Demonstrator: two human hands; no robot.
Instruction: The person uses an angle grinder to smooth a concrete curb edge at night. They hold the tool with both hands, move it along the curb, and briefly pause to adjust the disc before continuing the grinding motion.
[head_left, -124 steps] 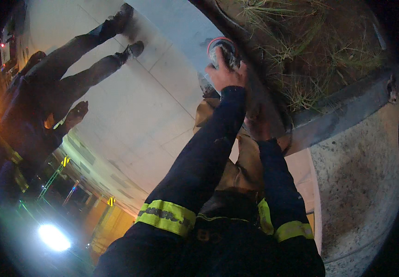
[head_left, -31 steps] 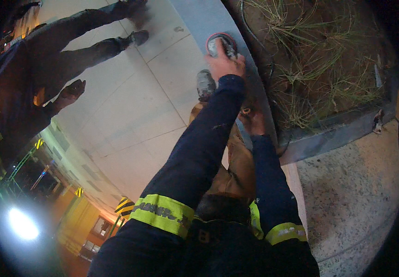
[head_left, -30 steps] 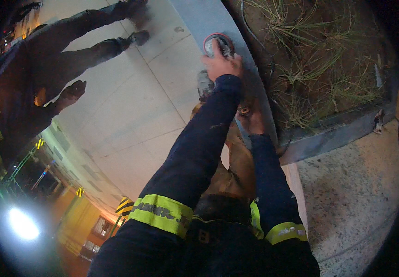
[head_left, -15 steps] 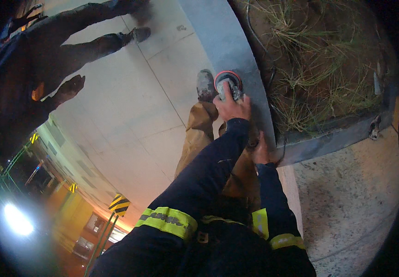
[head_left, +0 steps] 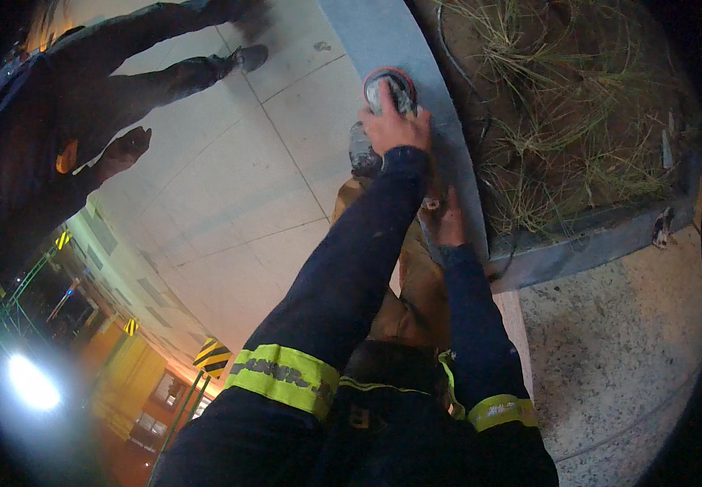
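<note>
An angle grinder (head_left: pixel 404 92) with a round, red-rimmed head lies against the smooth grey top of a low curved wall (head_left: pixel 383 32). My left hand (head_left: pixel 398 128) is closed over the grinder's head, its index finger stretched along the top. Closer to my body, my right hand (head_left: pixel 450 221) wraps the rear of the tool at the wall's edge. My left forearm and hand hide most of the tool's body between them, and the disc's underside is out of sight.
Right of the wall is a planting bed (head_left: pixel 554 122) with grass tufts and a dark cable (head_left: pixel 456 69). My boot (head_left: pixel 363 150) stands beside the wall on pale paving (head_left: pixel 205 187). Another person (head_left: pixel 51 122) in dark clothes is at the left. A bright lamp (head_left: pixel 34 381) shines at lower left.
Both hands have moved forward with the grinder, farther along the wall top and slightly left. The other person has barely moved.
</note>
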